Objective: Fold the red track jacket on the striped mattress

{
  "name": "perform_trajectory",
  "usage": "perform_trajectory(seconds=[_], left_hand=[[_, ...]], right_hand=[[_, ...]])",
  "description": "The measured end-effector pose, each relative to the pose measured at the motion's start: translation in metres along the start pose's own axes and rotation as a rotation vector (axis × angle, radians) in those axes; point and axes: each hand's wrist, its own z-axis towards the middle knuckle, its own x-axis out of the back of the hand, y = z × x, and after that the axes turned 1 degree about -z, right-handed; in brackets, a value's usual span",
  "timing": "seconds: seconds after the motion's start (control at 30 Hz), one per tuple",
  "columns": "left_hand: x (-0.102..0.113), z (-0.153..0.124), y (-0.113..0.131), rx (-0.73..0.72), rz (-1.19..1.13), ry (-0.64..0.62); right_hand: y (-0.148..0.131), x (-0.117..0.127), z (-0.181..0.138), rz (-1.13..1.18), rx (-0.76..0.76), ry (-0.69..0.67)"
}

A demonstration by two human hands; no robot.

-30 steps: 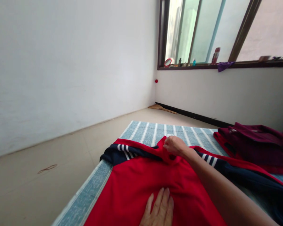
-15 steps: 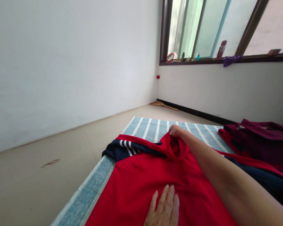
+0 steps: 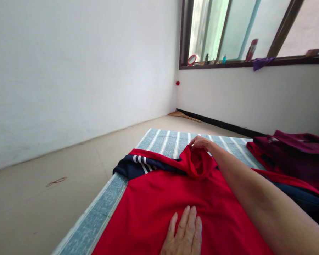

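A red jersey (image 3: 159, 205) with navy sleeves and white stripes lies spread on a blue-and-white striped mat (image 3: 164, 141). My right hand (image 3: 202, 143) reaches across it and pinches the jersey's red collar, lifting it slightly off the mat. My left hand (image 3: 184, 233) lies flat on the jersey's chest at the bottom of the view, fingers stretched out and together, pressing the cloth down.
A stack of folded maroon and red clothes (image 3: 292, 152) sits on the mat at the right. Beige tiled floor (image 3: 55, 184) lies to the left, white walls beyond. A broom (image 3: 184, 115) rests in the far corner. The window sill (image 3: 228, 63) carries small bottles and a purple cloth.
My right hand has pulled the collar farther away from me and raised it a little. My left hand has stayed flat on the jersey, and the view has tilted slightly.
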Motion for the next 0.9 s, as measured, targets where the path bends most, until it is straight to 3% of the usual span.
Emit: perform_trajectory(seconds=[0.27, 0.5, 0.9], left_hand=[[0.002, 0.001, -0.001, 0.021, -0.036, 0.023], [0.001, -0.001, 0.000, -0.003, -0.018, -0.035], [0.003, -0.001, -0.001, -0.013, -0.009, -0.050]], right_hand=[[-0.001, 0.009, -0.013, 0.114, 0.037, -0.004], [0.005, 0.012, -0.014, 0.207, 0.077, -0.013], [0.006, 0.010, -0.009, 0.190, 0.063, 0.021]])
